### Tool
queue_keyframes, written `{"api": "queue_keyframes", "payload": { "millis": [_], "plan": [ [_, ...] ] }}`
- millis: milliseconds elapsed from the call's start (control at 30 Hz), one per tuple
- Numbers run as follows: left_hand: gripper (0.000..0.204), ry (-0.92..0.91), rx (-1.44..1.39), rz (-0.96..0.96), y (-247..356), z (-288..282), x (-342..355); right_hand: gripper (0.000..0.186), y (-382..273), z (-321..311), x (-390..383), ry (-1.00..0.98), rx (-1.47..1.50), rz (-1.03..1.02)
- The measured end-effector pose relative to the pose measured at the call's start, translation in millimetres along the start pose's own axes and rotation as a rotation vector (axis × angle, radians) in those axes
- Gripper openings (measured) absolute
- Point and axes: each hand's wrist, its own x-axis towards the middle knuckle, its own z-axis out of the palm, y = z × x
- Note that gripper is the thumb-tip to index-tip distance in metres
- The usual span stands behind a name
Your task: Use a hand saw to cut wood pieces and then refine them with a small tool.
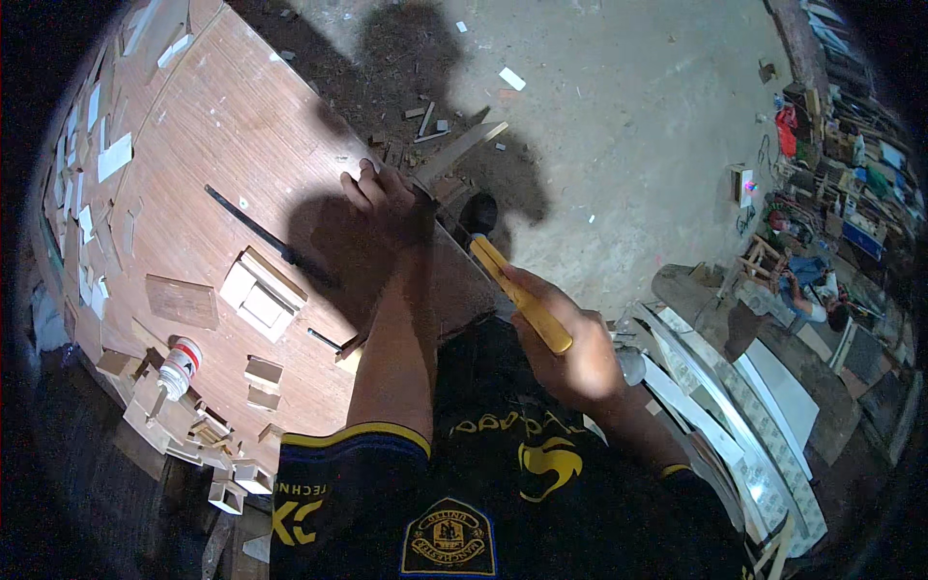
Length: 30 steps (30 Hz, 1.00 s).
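My right hand (pixel 570 343) is closed round the yellow handle (pixel 522 304) of what looks like a saw. Its thin, dark blade runs up and left toward the table edge, mostly lost in shadow. At that edge my left hand (pixel 387 203) is closed, fingers bent, on a wooden strip (pixel 459 155). The strip juts out past the table over the floor, its pale far end lit. How the fingers grip it underneath is hidden. The blade lies close beside the left hand; I cannot tell whether it touches the strip.
On the wooden table (pixel 290 116) lie a long dark rod (pixel 249 222), a pale wooden frame (pixel 263 295), a flat wood piece (pixel 182 302), small box parts (pixel 263 372) and a white bottle (pixel 180 367). Offcuts litter the floor (pixel 628 145). Long panels (pixel 735 416) lie right; a person (pixel 807 295) sits beyond.
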Motion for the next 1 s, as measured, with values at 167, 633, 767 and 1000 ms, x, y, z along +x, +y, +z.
{"api": "queue_keyframes", "payload": {
  "millis": [167,633,767,1000],
  "plan": [
    [0.036,-0.154,0.102,-0.071,19,-16,7,0.044,1,3,-2,0.009,0.054,-0.016],
    [0.042,-0.167,-0.058,-0.024,1,-14,-2,0.065,32,33,-13,0.062,-0.023,-0.203],
    [0.043,-0.113,-0.028,0.031,4,-19,8,0.065,94,43,-33,0.034,0.006,-0.095],
    [0.029,-0.067,-0.216,-0.016,5,-26,10,0.061,45,31,-19,0.108,0.086,-0.153]
  ]
}}
